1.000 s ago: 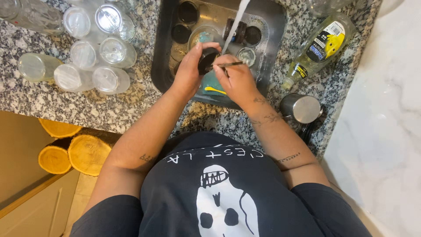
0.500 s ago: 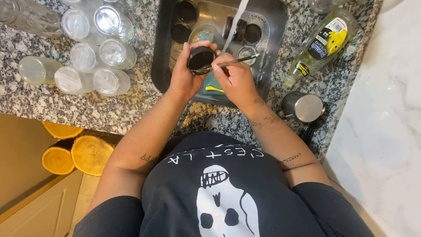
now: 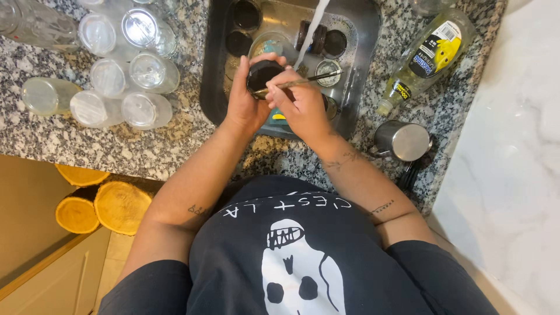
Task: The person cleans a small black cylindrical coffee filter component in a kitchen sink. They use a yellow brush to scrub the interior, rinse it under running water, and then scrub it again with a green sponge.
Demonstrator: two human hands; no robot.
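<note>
Over the speckled stone bench (image 3: 146, 149) sits a metal sink (image 3: 361, 70) with water running down into it. More small dark jars (image 3: 248, 14) and lids lie in the sink, at the far side. On the bench to the left lie many clear jars (image 3: 125, 76), tipped on their sides. To the right lies a yellow soap bottle (image 3: 429, 55), and nearer stands a shiny metal cup (image 3: 402, 140).

The left hand (image 3: 242, 102) is closed around a small dark jar (image 3: 263, 74), just over the near part of the sink. The right hand (image 3: 303, 99) has a tight grip on a thin brush (image 3: 303, 81), pinched in its fingers. The brush tip touches the mouth of the jar.

It looks like the scrubbing step. Next the brush should likely go round inside the jar, then the jar needs a rinse under the water just beside it.
</note>
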